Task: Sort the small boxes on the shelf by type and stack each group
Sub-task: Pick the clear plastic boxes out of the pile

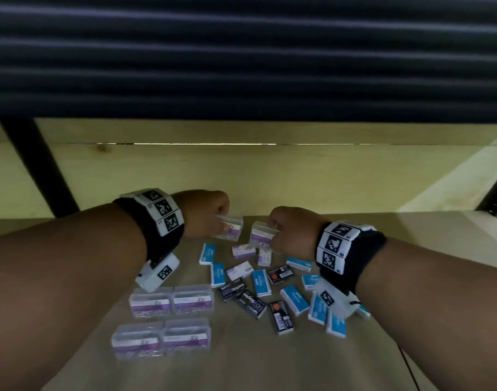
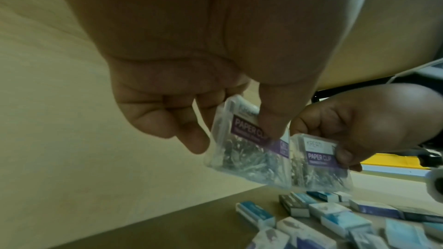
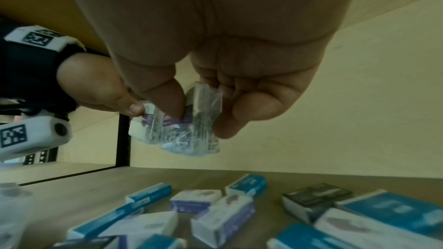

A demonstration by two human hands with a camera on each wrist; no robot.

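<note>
Head view: both hands each pinching a clear, purple-labelled paper clip box.

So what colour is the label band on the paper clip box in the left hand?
Purple with pale lettering, on the clear paper clip box the left hand pinches; clearest in the left wrist view.

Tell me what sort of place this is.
Probably a stockroom or office supply shelf. A pale wooden shelf on a black metal post holds loose staple boxes, and each hand grips a clear paper clip box.
</note>
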